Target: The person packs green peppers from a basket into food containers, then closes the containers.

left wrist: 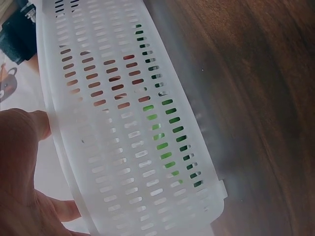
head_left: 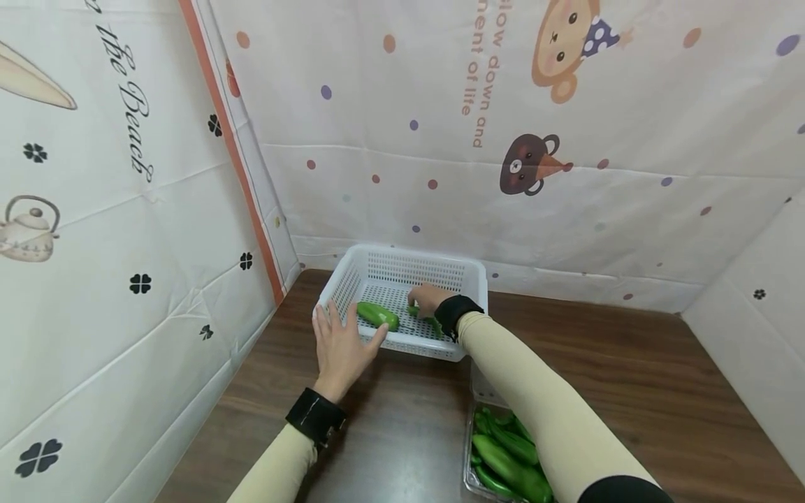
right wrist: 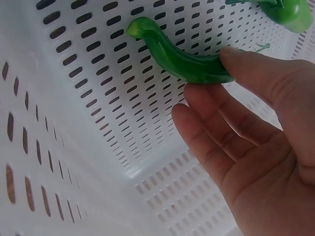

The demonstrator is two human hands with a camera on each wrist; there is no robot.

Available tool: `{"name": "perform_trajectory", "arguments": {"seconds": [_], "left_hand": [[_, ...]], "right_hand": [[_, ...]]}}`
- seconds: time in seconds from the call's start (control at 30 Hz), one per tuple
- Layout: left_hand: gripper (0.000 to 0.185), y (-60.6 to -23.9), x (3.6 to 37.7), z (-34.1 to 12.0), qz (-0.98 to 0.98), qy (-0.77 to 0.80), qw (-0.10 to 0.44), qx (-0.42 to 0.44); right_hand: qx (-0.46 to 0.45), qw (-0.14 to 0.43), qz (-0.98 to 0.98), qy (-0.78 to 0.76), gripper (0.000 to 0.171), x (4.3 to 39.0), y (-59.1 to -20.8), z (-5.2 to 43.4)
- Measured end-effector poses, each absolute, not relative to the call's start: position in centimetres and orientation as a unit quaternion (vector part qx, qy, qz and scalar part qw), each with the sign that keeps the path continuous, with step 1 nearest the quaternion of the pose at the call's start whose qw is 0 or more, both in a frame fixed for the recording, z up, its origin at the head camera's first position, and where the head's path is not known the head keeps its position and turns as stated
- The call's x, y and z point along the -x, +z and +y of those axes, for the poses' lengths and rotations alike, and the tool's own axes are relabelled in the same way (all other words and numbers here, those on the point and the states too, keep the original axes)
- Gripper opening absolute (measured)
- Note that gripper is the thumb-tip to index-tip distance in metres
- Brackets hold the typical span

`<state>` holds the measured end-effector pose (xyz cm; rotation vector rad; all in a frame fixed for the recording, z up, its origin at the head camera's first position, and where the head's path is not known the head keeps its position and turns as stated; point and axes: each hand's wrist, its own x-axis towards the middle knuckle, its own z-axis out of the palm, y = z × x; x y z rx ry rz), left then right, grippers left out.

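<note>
A white perforated basket stands on the brown table near the back wall. My right hand is down inside it, and its thumb and forefinger pinch the end of a curved green pepper just over the basket floor; the other fingers of the right hand lie loosely straight. A second, thicker green pepper lies in the basket to the left, also the green pepper. My left hand rests with straight fingers against the basket's near left wall, thumb at the rim.
A clear plastic tray holding several more green peppers sits at the table's near edge under my right forearm. Printed cloth walls close in the left, back and right sides. Bare brown tabletop lies right of the basket.
</note>
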<state>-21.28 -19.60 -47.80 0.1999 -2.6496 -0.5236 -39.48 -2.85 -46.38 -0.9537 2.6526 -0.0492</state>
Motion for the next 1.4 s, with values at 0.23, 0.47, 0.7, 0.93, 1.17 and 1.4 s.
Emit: {"name": "perform_trajectory", "arguments": {"seconds": [0.23, 0.47, 0.7, 0.93, 1.17, 1.4], "left_hand": [[0.083, -48.0, 21.1, -19.3, -0.950, -0.193, 0.238, -0.067], [0.077, -47.7, 21.1, -19.0, -0.945, -0.194, 0.259, -0.048], [0.074, -47.3, 20.9, -18.2, -0.940, -0.204, 0.270, -0.031], [0.070, -46.9, 20.7, -17.5, -0.934, -0.214, 0.287, -0.005], [0.069, -46.5, 20.5, -16.7, -0.930, -0.219, 0.296, 0.018], [0.068, -46.3, 20.3, -15.9, -0.922, -0.220, 0.314, 0.044]], "right_hand": [[0.353, 0.150, 0.923, -0.031, 0.038, 38.9, -45.8, -2.3], [0.374, 0.131, 0.918, -0.024, 0.036, 38.3, -44.2, -1.9], [0.370, 0.130, 0.919, -0.033, 0.036, 37.9, -43.2, -1.7], [0.376, 0.113, 0.919, -0.037, 0.033, 37.8, -42.8, -1.7], [0.394, 0.117, 0.910, -0.052, 0.037, 37.4, -42.1, -1.3], [0.420, 0.114, 0.897, -0.075, 0.039, 37.0, -41.2, -0.6]]}}
